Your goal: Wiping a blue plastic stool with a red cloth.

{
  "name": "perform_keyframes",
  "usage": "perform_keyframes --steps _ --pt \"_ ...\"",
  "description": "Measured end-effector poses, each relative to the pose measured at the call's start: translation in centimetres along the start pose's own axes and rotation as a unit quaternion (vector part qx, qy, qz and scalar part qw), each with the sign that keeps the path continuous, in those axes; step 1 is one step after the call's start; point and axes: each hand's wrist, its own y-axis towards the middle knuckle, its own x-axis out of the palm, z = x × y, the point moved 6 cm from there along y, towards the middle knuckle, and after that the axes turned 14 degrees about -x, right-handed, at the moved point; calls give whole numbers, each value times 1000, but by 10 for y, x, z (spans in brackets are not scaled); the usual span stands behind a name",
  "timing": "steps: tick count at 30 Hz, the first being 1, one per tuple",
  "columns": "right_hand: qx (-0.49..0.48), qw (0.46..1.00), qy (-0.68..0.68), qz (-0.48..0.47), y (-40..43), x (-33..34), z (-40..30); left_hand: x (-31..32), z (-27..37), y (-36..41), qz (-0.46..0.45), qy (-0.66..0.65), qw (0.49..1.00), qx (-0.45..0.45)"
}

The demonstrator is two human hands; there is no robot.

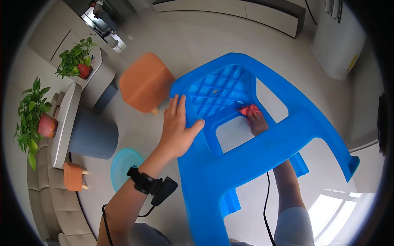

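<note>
A blue plastic stool (246, 156) is tipped on its side in front of me, its hollow, ribbed underside facing me. My left hand (178, 129) rests with spread fingers on the stool's edge at its left; a black device is strapped to that wrist. Reaching through an opening between the stool's legs, my right hand (258, 122) presses a red cloth (250, 109) against the inner side, just right of the ribbed part. The stool's front brace hides part of my right forearm.
An orange stool (146, 83) stands close behind at the left, and a turquoise basin (124, 167) lies beside my left forearm. Tables with potted plants (47, 125) and a beige sofa (66, 212) line the left. A person (104, 17) is far off.
</note>
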Motion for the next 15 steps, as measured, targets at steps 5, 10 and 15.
perform_keyframes --steps 5,10,15 --pt "20 999 20 -27 -59 -105 -53 -5 -5 5 4 26 1000 5" --pt "154 980 12 -126 -161 -146 -74 -1 -4 8 1 28 999 15" --pt "192 967 -84 -149 -195 -154 -81 1 -6 10 -15 34 999 17"
